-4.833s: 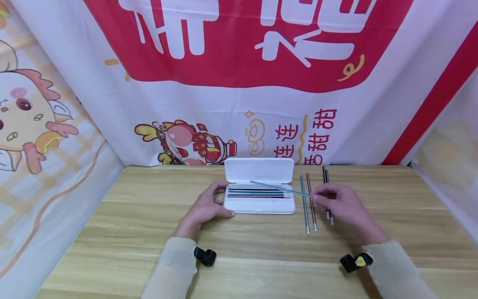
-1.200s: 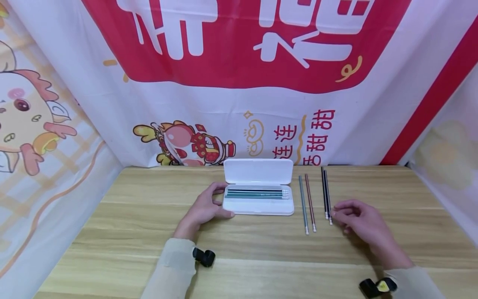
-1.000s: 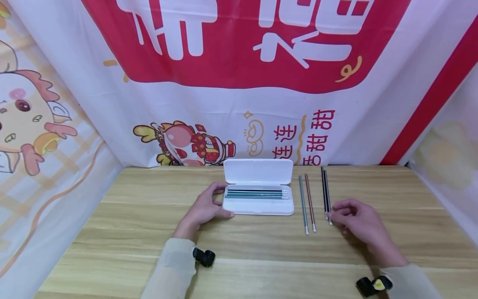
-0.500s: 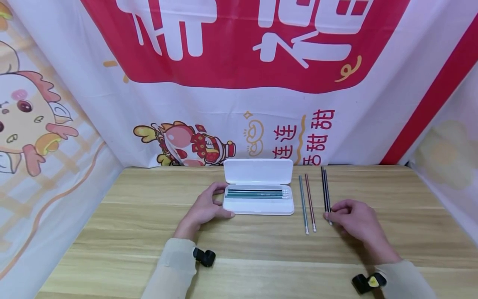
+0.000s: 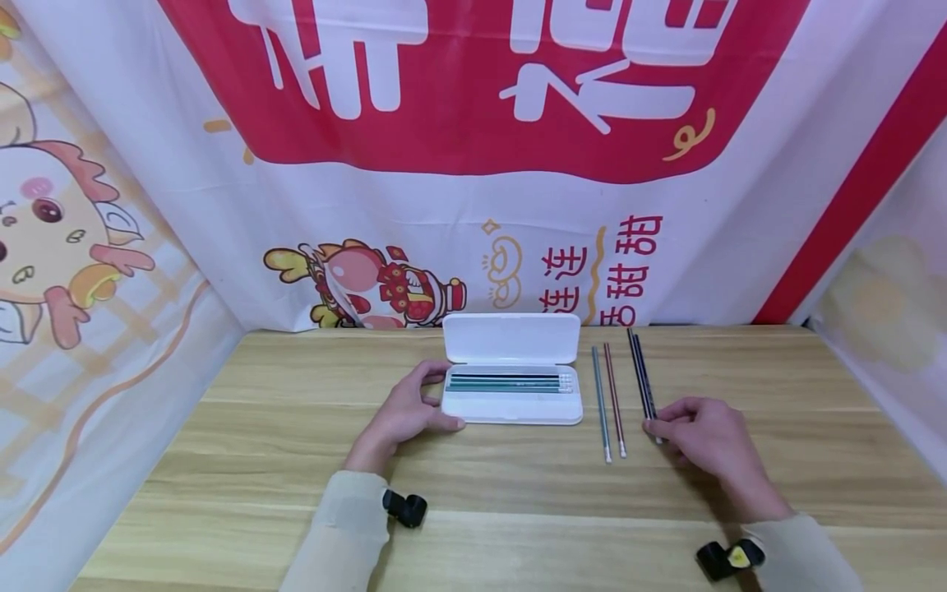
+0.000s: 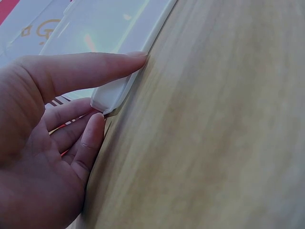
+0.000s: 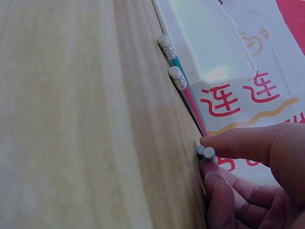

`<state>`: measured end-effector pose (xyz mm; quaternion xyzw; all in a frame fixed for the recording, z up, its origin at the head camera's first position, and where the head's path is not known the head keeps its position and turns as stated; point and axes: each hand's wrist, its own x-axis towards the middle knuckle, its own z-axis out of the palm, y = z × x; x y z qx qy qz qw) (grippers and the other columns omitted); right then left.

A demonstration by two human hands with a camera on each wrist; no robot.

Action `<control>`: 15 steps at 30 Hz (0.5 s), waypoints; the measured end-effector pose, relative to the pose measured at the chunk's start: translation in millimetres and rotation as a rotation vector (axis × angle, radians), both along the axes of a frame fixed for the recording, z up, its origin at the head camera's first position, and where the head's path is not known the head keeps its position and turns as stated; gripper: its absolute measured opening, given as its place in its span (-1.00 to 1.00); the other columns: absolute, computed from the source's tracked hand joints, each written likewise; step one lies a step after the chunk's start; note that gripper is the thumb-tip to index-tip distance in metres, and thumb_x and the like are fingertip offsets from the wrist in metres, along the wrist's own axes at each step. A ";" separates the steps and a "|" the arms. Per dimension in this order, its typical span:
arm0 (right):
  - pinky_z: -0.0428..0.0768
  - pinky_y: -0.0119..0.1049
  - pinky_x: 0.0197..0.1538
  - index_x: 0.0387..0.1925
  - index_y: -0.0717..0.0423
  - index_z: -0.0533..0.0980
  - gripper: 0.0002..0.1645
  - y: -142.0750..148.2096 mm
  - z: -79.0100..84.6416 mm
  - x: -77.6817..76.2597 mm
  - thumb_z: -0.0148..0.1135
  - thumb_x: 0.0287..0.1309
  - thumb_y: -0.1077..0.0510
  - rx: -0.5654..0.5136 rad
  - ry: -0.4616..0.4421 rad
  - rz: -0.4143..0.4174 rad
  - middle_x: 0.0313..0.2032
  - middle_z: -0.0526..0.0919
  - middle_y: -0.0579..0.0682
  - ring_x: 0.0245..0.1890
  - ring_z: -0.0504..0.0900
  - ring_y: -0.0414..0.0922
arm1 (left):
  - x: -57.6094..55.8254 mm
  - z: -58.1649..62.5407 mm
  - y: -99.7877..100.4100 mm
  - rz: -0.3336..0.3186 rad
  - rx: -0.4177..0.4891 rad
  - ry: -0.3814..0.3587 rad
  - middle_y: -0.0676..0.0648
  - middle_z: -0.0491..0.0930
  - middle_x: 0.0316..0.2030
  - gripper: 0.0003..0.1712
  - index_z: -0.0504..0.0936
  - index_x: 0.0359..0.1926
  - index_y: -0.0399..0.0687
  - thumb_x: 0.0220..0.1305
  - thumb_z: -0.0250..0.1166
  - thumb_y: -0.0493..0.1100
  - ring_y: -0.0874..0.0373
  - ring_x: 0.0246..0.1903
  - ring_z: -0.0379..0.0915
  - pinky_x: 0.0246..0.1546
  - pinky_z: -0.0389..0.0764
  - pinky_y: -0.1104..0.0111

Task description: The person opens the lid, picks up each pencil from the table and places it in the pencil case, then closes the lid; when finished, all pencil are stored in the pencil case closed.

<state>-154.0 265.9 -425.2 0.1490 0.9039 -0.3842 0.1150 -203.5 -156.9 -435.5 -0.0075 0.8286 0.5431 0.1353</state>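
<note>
Currently, white pencil case (image 5: 510, 409) open on the worktop (image 5: 518, 485), near its far edge. Lid (image 5: 510, 339) stands raised at the back, before the printed cloth (image 5: 436, 201). Contents of tray: a small row of pencils, a dark one (image 5: 503, 376) rearmost, green ones (image 5: 503, 390) in front; exact count unclear. All lie in the back half, long axes left to right, parallel to the hinge, eraser ends at the right.

Outside the case, to its right: one blue-green pencil (image 5: 602, 403), then one red pencil (image 5: 615, 399), side by side, erasers toward the person, far ends toward the cloth and leaning slightly left.

Farther right: two dark pencils (image 5: 641, 374), nearly parallel, same heading, tilted a little more leftward. Right grip (image 5: 703, 432) pinches both close to the eraser ends, between thumb and fingers; both erasers (image 7: 209, 153) show at the fingertips in the right wrist view. Cannot tell whether the pair is lifted.

Left grip (image 5: 405, 415) holds the case's left end, thumb along the front edge.
</note>
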 end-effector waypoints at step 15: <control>0.66 -0.24 -0.31 0.13 0.22 0.66 -0.45 3.9 -1.8 2.0 0.48 0.34 -0.11 -0.083 -0.002 -0.094 -0.14 0.76 0.11 -0.25 0.67 -0.03 | 0.5 0.1 -0.5 -0.003 0.011 0.006 -0.17 0.43 0.50 0.04 0.44 0.50 0.14 0.01 0.72 -0.28 -0.11 0.20 0.65 0.34 0.65 -0.01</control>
